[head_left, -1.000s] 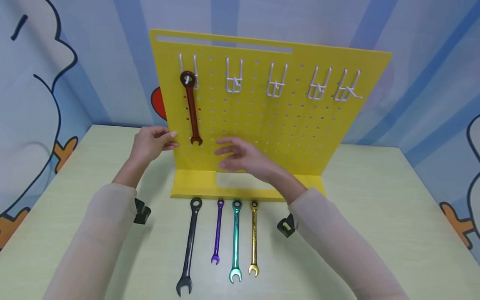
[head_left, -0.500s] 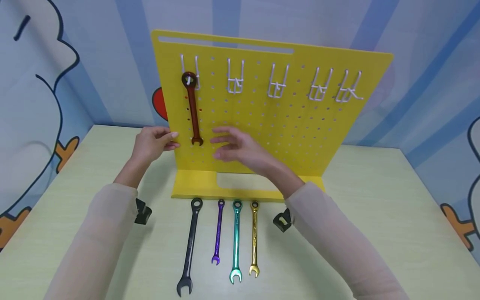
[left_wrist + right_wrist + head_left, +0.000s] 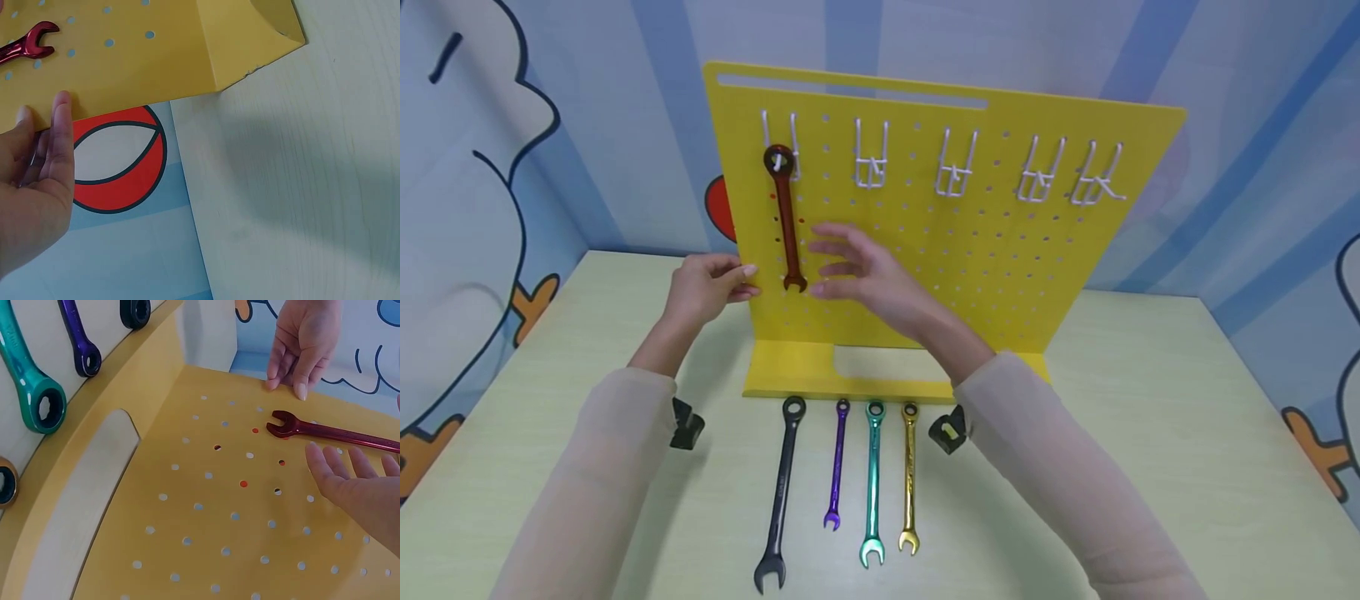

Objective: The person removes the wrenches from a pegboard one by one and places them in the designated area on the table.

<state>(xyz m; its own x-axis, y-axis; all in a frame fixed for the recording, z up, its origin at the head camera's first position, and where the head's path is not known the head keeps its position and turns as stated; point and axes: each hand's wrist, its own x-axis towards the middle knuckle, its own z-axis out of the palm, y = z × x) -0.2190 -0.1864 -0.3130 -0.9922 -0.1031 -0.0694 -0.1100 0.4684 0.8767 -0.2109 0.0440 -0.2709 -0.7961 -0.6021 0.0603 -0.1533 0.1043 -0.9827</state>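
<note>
A red combination wrench (image 3: 786,221) hangs by its ring end from the leftmost hook of a yellow pegboard (image 3: 940,242), open jaw downward. My left hand (image 3: 700,287) pinches the board's left edge between thumb and fingers, which the left wrist view also shows. Just right of the red wrench's shaft, my right hand (image 3: 876,275) hovers in front of the board, fingers spread and relaxed, holding nothing. In the right wrist view its fingertips (image 3: 315,453) are close beside the red wrench.
On the table in front of the board's base lie a black wrench (image 3: 780,492), a purple wrench (image 3: 836,467), a teal wrench (image 3: 872,483) and a gold wrench (image 3: 909,479). Several white hooks (image 3: 953,171) line the board's upper part. A patterned wall (image 3: 1225,167) stands behind.
My right hand has moved up and left, closer to the red wrench, with its fingers spreading a little. The left hand and the wrenches have stayed in place.
</note>
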